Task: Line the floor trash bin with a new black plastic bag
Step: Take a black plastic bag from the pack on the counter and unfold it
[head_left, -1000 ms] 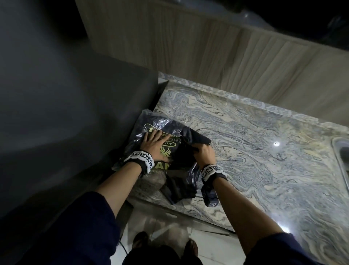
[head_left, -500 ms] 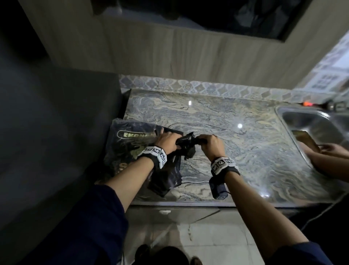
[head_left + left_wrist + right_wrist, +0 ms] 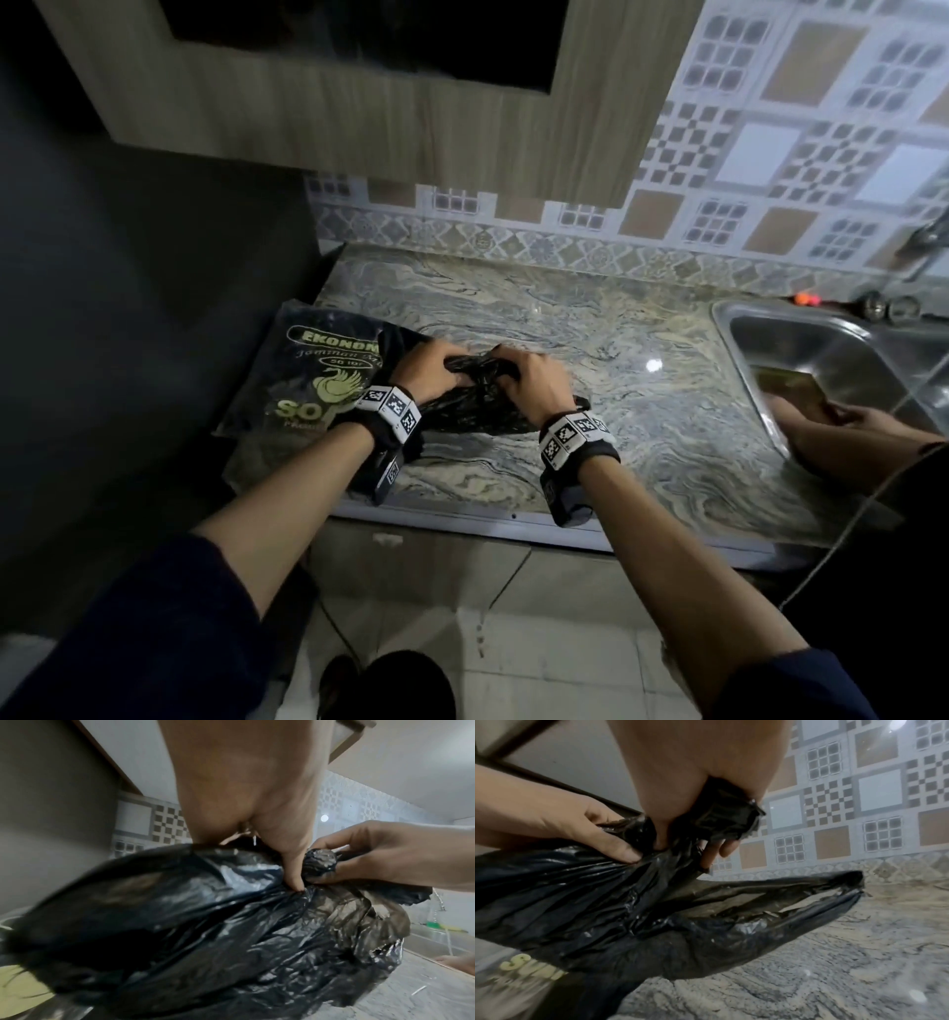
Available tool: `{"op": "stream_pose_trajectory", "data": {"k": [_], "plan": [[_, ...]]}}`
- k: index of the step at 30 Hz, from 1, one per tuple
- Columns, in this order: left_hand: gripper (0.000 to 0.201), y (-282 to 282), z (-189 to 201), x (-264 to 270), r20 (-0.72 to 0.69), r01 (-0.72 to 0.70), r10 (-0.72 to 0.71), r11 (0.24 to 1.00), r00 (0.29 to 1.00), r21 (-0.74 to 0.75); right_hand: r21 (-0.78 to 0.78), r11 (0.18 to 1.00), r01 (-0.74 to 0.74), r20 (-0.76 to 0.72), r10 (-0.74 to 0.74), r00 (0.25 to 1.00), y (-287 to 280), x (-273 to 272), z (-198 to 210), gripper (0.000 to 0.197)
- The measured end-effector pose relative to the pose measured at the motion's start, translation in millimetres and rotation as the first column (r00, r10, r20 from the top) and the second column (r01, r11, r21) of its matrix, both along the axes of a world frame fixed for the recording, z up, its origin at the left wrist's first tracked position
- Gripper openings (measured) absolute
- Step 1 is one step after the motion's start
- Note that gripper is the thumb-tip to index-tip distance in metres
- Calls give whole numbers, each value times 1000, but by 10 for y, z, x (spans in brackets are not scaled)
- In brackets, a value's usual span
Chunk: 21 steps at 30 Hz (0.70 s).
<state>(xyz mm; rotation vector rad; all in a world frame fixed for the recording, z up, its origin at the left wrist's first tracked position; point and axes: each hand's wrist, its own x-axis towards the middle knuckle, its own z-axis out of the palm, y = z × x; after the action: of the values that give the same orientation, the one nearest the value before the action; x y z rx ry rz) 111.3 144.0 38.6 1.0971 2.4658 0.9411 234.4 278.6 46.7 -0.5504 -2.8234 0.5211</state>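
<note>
Bag (image 3: 475,398) bunched near counter (image 3: 590,329) front edge, bare stone rightward to sink (image 3: 801,329), gripped by left hand (image 3: 426,367) and right hand (image 3: 529,377), fingers curled.

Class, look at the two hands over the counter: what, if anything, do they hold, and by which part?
Both the left hand and the right hand grip one crumpled black plastic bag, by its bunched upper edge.
</note>
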Motion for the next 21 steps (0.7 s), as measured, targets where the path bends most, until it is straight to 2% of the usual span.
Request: {"op": "stream_pose_trajectory", "data": {"k": [2, 6, 9, 12, 14, 18, 19, 21], "plan": [[33, -134, 11, 94, 5, -61, 60, 998, 998, 25, -15, 1000, -13, -13, 13, 1000, -73, 32, 23, 42], [28, -448, 121, 173, -13, -163, 163, 986, 987, 31, -66, 995, -70, 1, 71, 998, -258, 4, 90, 46], [25, -661, 278, 201, -11, -183, 184, 981, 983, 69, -96, 987, -127, 37, 131, 991, -412, -35, 261, 55], [26, -907, 402, 192, 0, -238, 239, 964, 971, 117, -114, 978, -175, 31, 180, 983, -615, -39, 477, 54], [27, -1067, 484, 203, 16, -270, 271, 948, 962, 170, -105, 973, -204, 28, 208, 978, -767, -33, 578, 64], [24, -1400, 644, 286, 58, -284, 279, 915, 959, 286, -251, 941, -226, -33, 225, 974, -1177, 59, 703, 111], [22, -1477, 669, 305, 76, -287, 278, 906, 958, 310, -288, 933, -218, -62, 209, 976, -1292, 97, 725, 116], [19, -1625, 695, 346, 117, -278, 252, 891, 961, 358, -336, 921, -199, -136, 162, 978, -1510, 176, 722, 114]]}}
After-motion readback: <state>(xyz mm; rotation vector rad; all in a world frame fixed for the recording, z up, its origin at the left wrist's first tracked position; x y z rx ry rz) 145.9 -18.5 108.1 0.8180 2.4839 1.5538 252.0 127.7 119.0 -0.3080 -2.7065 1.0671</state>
